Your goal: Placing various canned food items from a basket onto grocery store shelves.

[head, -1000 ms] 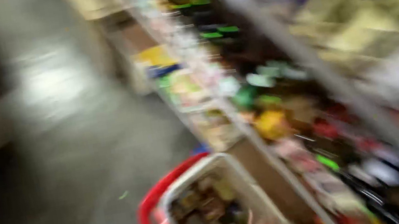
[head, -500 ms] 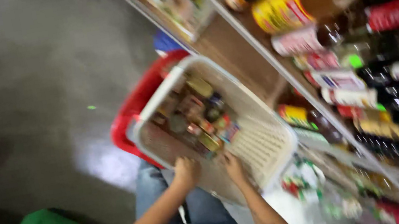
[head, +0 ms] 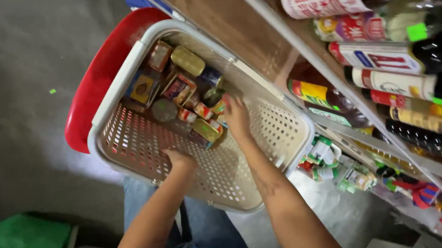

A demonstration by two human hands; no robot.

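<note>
Both hands now sit deeper inside basket (head: 134, 141): right hand (head: 236, 116) pinching a small tin (head: 220, 106) in the can pile, left hand (head: 179, 159) curled, grip unclear, beside shelf (head: 304, 50).

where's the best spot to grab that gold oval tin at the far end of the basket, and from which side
Probably from above, pinching the gold oval tin across its narrow width. It lies flat with its lid up, other cans crowd its near side, and the white basket wall rises close behind it, so a sideways approach looks blocked. The right hand is nearest; the left hand rests lower in the basket.
</note>
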